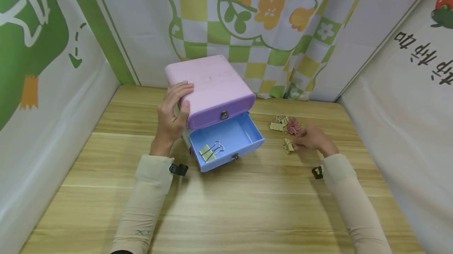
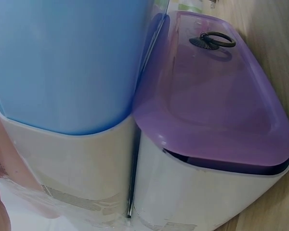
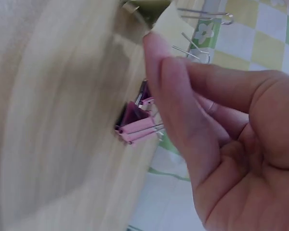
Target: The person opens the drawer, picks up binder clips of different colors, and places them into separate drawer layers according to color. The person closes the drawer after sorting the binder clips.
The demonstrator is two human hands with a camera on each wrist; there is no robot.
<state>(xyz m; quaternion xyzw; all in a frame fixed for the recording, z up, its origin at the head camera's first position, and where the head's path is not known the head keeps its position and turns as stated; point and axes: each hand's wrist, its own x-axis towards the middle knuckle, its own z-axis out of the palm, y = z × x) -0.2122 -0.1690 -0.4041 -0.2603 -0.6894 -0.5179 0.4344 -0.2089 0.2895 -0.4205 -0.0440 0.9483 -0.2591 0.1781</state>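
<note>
My left hand (image 1: 171, 114) rests on the left edge of a small drawer chest's pink top (image 1: 216, 83), fingers lying over it. The blue drawer (image 1: 244, 132) is pulled out and holds a yellow binder clip (image 1: 208, 153) at its front left. In the left wrist view, a purple drawer front (image 2: 216, 96) with a ring pull sits below the blue drawer (image 2: 67, 62), slightly ajar. My right hand (image 1: 313, 140) pinches a yellow binder clip (image 1: 288, 146) at the fingertips, close over the table. Pink binder clips (image 3: 137, 127) lie beside those fingers.
More yellow binder clips (image 1: 277, 125) and pink clips (image 1: 293, 126) lie bunched right of the chest on the wooden table (image 1: 247, 207). A checked curtain (image 1: 255, 61) hangs behind the table, with printed fabric walls on both sides.
</note>
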